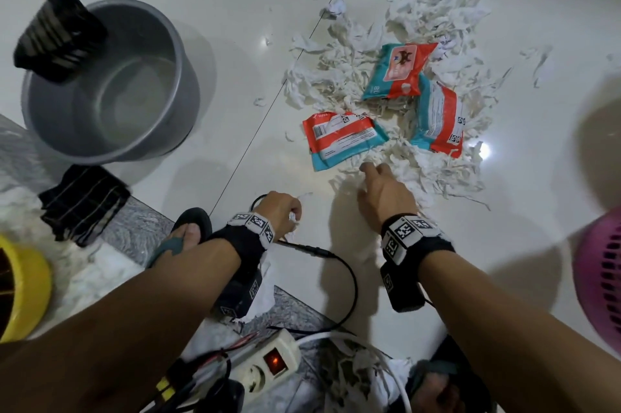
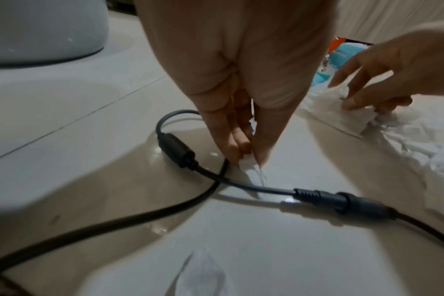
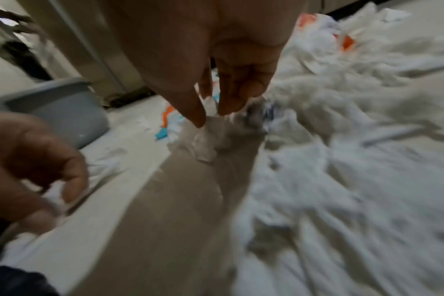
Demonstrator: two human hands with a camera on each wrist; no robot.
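Observation:
A heap of torn white tissue scraps [image 1: 420, 157] lies on the white tile floor, with three red-and-teal wipe packets [image 1: 342, 138] [image 1: 400, 71] [image 1: 440, 120] on it. My right hand [image 1: 369, 170] reaches into the heap's near edge; in the right wrist view its thumb and fingers [image 3: 210, 116] pinch a white scrap [image 3: 205, 140]. My left hand [image 1: 294, 216] hovers low over the floor to the left, fingers curled round a bunch of scraps. In the left wrist view its fingertips [image 2: 251, 158] pinch a small scrap [image 2: 254, 174] beside a black cable.
A grey bucket [image 1: 181, 53] stands at the far left with a dark cloth [image 1: 57, 36] over its rim; another dark cloth [image 1: 80, 207] lies near it. A black cable [image 1: 346, 275] and a power strip [image 1: 268, 365] lie by my sandalled foot [image 1: 188, 234]. A pink basket [image 1: 601, 278] is at right.

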